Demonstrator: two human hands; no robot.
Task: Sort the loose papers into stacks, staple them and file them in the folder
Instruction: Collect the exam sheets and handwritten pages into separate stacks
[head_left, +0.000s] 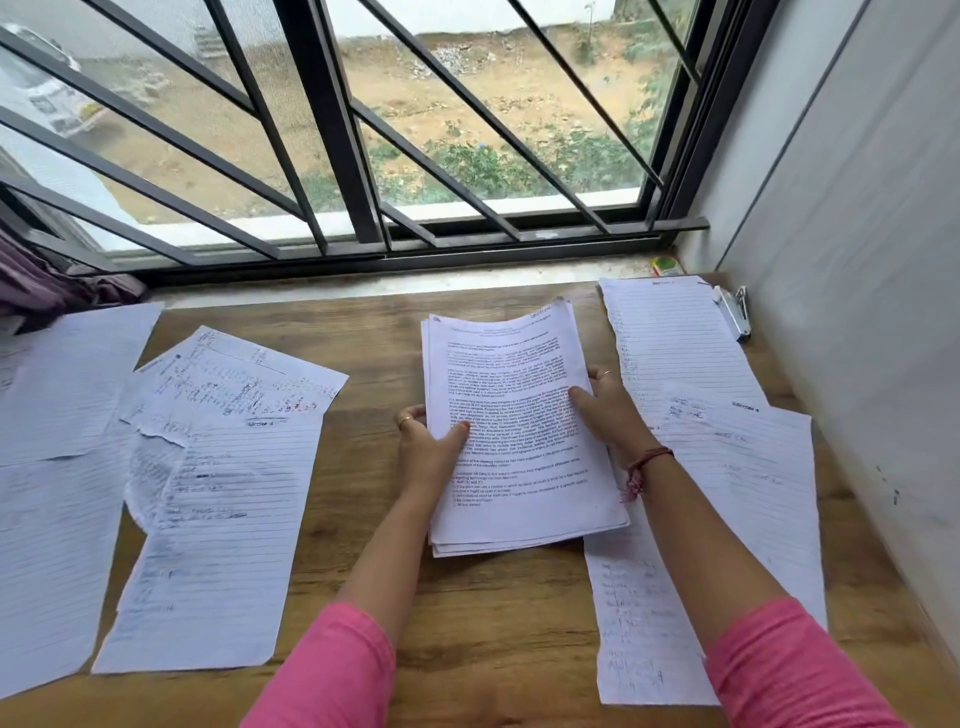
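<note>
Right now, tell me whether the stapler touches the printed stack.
Apart. The head view shows the stapler by the wall, lined sheets lying between it and the printed stack.

A: Colours?
B: Tabletop (478, 613) brown wood grain; printed stack (514, 415) white w/ black text; lined sheets (670, 332) white, blue-ruled.
A: Else?
B: Sleeves (332, 670) pink, wrist thread (644, 465) red, window bars (332, 130) black.

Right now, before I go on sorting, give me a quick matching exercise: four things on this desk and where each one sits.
Things:
1. printed stack
2. stapler
3. green box
4. purple cloth

Places:
A. window sill, far right
B. far left, by the window
C. between both hands, desk centre
D. against the right wall

Pairs: 1-C, 2-D, 3-A, 4-B
</note>
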